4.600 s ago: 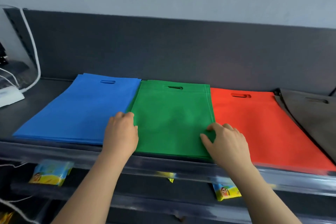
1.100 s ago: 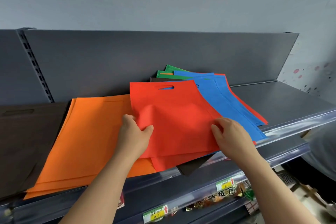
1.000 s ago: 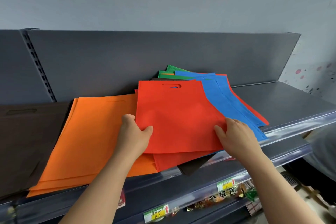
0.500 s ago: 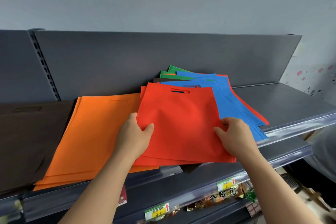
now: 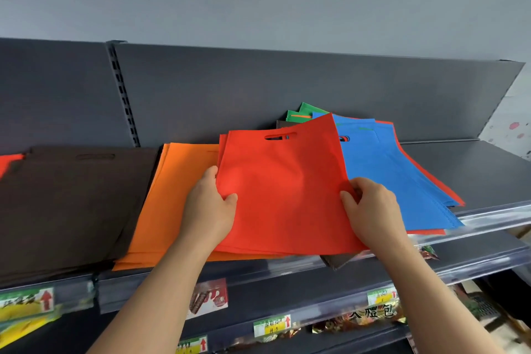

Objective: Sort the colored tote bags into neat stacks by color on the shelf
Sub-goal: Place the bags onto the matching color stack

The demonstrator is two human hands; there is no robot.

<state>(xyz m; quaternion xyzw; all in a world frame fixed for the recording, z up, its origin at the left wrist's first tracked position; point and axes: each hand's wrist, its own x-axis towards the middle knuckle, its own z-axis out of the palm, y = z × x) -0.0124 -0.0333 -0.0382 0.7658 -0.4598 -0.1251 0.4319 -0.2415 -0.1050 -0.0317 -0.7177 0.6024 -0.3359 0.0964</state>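
Red tote bags (image 5: 284, 190), centre-frame, handle slot toward the upper frame, are pinched at their side edges by left hand (image 5: 208, 210) and right hand (image 5: 370, 210); a red corner (image 5: 10, 162) shows far left.

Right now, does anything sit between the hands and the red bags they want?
Nothing visible does. The left hand and the right hand both hold the red bags by the side edges, and the bags partly overlap the orange pile.
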